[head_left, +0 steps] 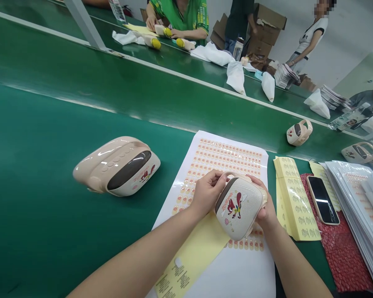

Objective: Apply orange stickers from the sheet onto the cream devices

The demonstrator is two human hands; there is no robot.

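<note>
Both my hands hold a cream portable speaker (239, 209) with a mesh front, a dark panel and a red cartoon animal print. My left hand (208, 191) grips its upper left edge, fingers curled near the handle. Around its right side wraps my right hand (267, 207), with some fingers hidden behind the body. Below the speaker lies a white sheet (232, 273) bearing rows of small orange-and-white stickers. A yellow label sheet (201, 244) rests on that sheet, partly under my left forearm. To the left, a second cream speaker (127, 165) lies on the green table.
On the right are folded yellow label sheets (298, 198), a phone (323, 200) on red bubble wrap (344, 252), and stacked white sheets (354, 207). More speakers stand on the green conveyor belt (174, 99), one (299, 132) upright. Beyond it, a person in green (189, 18) handles a speaker.
</note>
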